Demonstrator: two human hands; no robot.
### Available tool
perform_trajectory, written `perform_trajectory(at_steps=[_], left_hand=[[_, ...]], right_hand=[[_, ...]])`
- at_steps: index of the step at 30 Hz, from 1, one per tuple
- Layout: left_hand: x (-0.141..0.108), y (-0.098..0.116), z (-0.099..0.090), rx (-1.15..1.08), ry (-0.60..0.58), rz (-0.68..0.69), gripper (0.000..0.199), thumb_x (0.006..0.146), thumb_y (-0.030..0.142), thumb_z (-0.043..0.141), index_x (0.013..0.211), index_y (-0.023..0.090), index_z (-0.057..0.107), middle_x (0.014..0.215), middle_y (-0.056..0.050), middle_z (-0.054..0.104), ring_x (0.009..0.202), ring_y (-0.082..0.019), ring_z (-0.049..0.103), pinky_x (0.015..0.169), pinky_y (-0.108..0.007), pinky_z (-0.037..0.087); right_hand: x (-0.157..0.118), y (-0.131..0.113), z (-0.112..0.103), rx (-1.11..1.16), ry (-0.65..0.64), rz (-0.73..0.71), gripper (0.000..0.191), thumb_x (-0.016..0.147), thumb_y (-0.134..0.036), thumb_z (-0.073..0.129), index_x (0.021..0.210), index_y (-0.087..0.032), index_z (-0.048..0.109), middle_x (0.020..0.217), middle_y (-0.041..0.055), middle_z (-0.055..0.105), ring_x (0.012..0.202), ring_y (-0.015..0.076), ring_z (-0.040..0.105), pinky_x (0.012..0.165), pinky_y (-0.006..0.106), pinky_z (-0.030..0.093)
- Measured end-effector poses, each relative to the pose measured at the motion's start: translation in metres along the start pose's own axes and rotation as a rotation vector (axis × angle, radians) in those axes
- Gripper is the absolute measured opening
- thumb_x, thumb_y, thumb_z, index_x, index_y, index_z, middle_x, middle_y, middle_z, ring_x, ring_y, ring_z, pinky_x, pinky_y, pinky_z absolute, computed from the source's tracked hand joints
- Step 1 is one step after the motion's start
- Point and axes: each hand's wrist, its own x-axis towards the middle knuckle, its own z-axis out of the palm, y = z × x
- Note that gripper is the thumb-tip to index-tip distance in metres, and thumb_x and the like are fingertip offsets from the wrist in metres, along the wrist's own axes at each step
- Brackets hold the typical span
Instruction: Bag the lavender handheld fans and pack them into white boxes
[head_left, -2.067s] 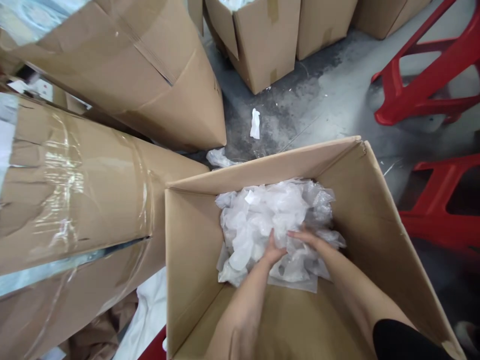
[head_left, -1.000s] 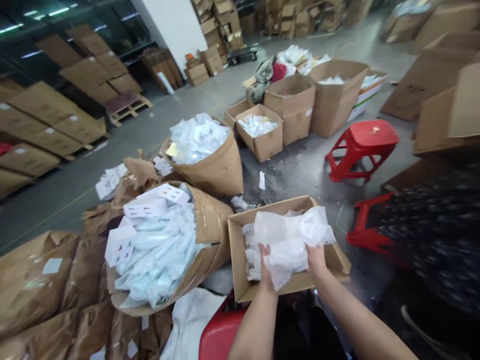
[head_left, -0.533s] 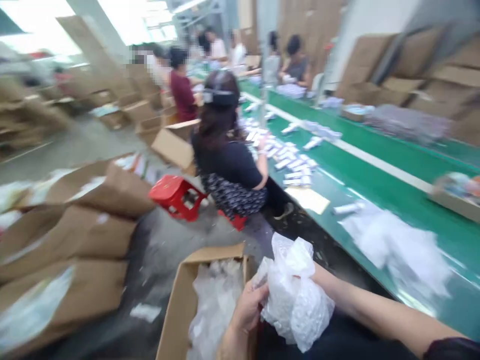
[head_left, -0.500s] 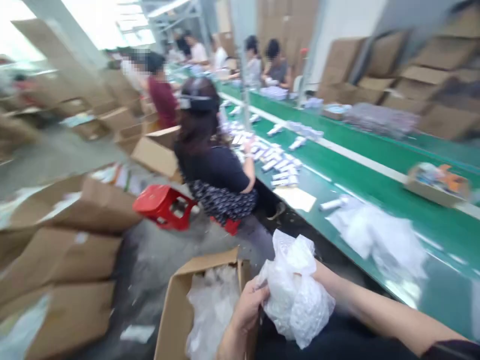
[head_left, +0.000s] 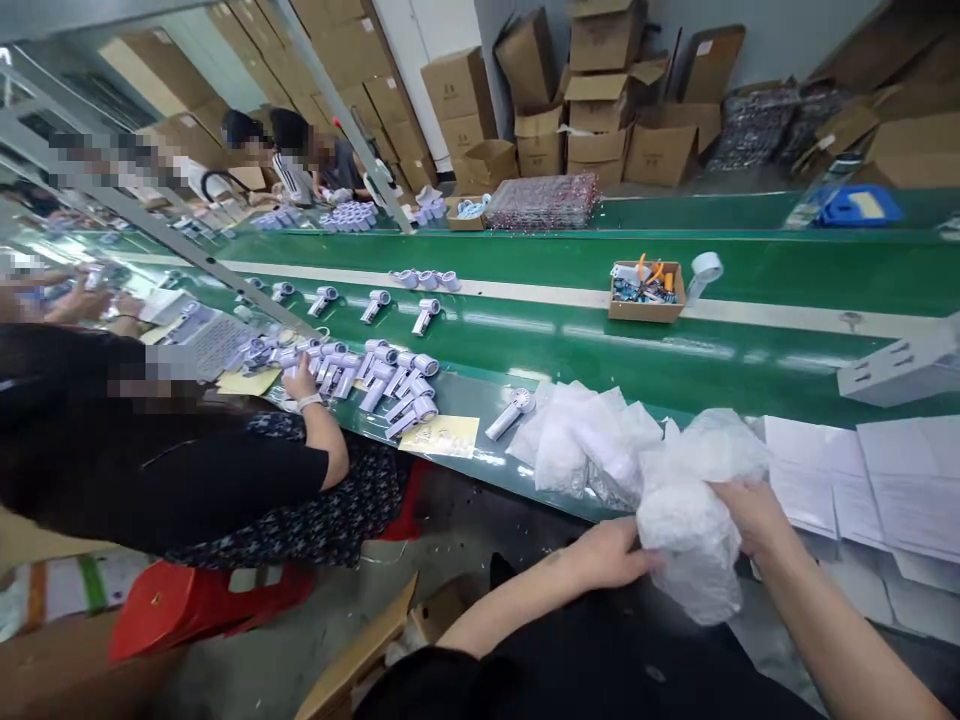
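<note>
Between my two hands is a bunch of clear bubble wrap bags (head_left: 694,540), held over the near edge of the bench. My left hand (head_left: 619,553) grips the bunch from its left side, thumb and fingers closed on the plastic. From the right, my right hand (head_left: 754,515) is closed on it too, its fingertips partly hidden. Just beyond lies a pile of bubble bags (head_left: 577,435), some with pale items inside. Left of that pile a lavender handheld fan (head_left: 514,412) lies on the bench.
A co-worker (head_left: 247,480) sits at left, one hand among several fans (head_left: 397,375). A green conveyor belt (head_left: 525,345) runs behind, with a small box of tools (head_left: 646,295) on it. White boxes (head_left: 840,470) stand at right. A red stool (head_left: 180,610) and an open carton (head_left: 367,650) are below.
My view has swung right, towards the bench and belt. The bubble wrap has moved with my hands from above the floor carton to the bench edge beside the white boxes.
</note>
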Motion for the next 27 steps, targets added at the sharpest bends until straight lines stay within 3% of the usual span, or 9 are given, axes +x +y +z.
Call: perform_trajectory(at_steps=[2,5,8,12,16,19,22,24,27], left_hand=[[0.036,-0.006,-0.008,0.293,0.090,-0.042,0.028,0.083,0.040,0.053,0.099,0.020,0.065,0.093,-0.012,0.064,0.100,-0.034,0.056,0.092,-0.049,0.038],[0.071,-0.018,-0.041,0.619,0.195,0.003,0.031,0.083,0.021,0.046,0.111,0.019,0.059,0.106,-0.016,0.060,0.112,-0.036,0.047,0.097,-0.054,0.030],[0.098,-0.030,-0.074,0.888,0.119,0.079,0.052,0.075,0.009,0.051,0.125,0.026,0.049,0.123,-0.013,0.051,0.123,-0.035,0.033,0.103,-0.057,0.017],[0.123,-0.041,-0.095,1.091,-0.045,0.167,0.043,0.074,0.010,0.054,0.114,0.027,0.056,0.112,-0.010,0.055,0.115,-0.029,0.038,0.107,-0.055,0.010],[0.120,-0.033,-0.119,1.133,-0.035,0.226,0.044,0.071,0.021,0.062,0.115,0.025,0.055,0.108,-0.009,0.054,0.110,-0.028,0.040,0.107,-0.053,0.013],[0.106,-0.019,-0.148,1.086,0.101,0.202,0.047,0.071,0.025,0.062,0.117,0.023,0.053,0.108,-0.009,0.052,0.109,-0.028,0.040,0.103,-0.048,0.023],[0.096,-0.007,-0.167,0.922,0.271,0.170,0.047,0.071,0.026,0.063,0.117,0.021,0.053,0.105,-0.007,0.052,0.106,-0.025,0.041,0.096,-0.039,0.034],[0.094,-0.004,-0.166,0.798,0.362,0.161,0.047,0.072,0.027,0.064,0.116,0.020,0.051,0.105,-0.007,0.052,0.104,-0.024,0.043,0.092,-0.036,0.037],[0.101,-0.009,-0.145,0.756,0.403,0.132,0.046,0.074,0.036,0.066,0.114,0.019,0.051,0.106,-0.008,0.053,0.102,-0.024,0.044,0.090,-0.035,0.038]], right_hand=[[0.028,-0.001,0.001,-0.035,0.084,0.088,0.032,0.043,-0.024,0.074,0.073,-0.016,0.066,0.086,0.0144,0.072,0.078,0.0303,0.067,0.053,0.032,0.053],[0.052,0.004,0.014,-0.053,0.120,0.168,0.033,0.045,-0.023,0.074,0.076,-0.016,0.067,0.090,0.0143,0.072,0.081,0.0288,0.067,0.051,0.028,0.052],[0.063,0.015,0.028,-0.018,0.129,0.214,0.041,0.047,-0.023,0.075,0.086,-0.014,0.068,0.094,0.0134,0.072,0.080,0.0269,0.068,0.051,0.027,0.052],[0.074,0.030,0.038,0.053,0.215,0.258,0.050,0.056,-0.025,0.073,0.103,-0.011,0.065,0.099,0.0129,0.071,0.080,0.0237,0.069,0.054,0.025,0.054],[0.087,0.032,0.039,0.036,0.354,0.305,0.046,0.068,-0.025,0.068,0.111,-0.011,0.061,0.106,0.0128,0.069,0.086,0.0221,0.068,0.061,0.025,0.055],[0.093,0.031,0.047,-0.061,0.438,0.355,0.034,0.076,-0.029,0.067,0.106,-0.014,0.062,0.111,0.0112,0.065,0.097,0.0220,0.064,0.079,0.034,0.053],[0.095,0.034,0.068,-0.156,0.506,0.366,0.030,0.086,-0.033,0.059,0.111,-0.017,0.059,0.118,0.0091,0.059,0.105,0.0215,0.058,0.090,0.044,0.047],[0.096,0.038,0.088,-0.208,0.560,0.359,0.032,0.089,-0.034,0.054,0.117,-0.019,0.056,0.125,0.0095,0.054,0.108,0.0223,0.054,0.092,0.045,0.045],[0.100,0.046,0.114,-0.283,0.603,0.343,0.036,0.089,-0.034,0.053,0.122,-0.020,0.052,0.130,0.0104,0.049,0.112,0.0243,0.051,0.094,0.048,0.043]])
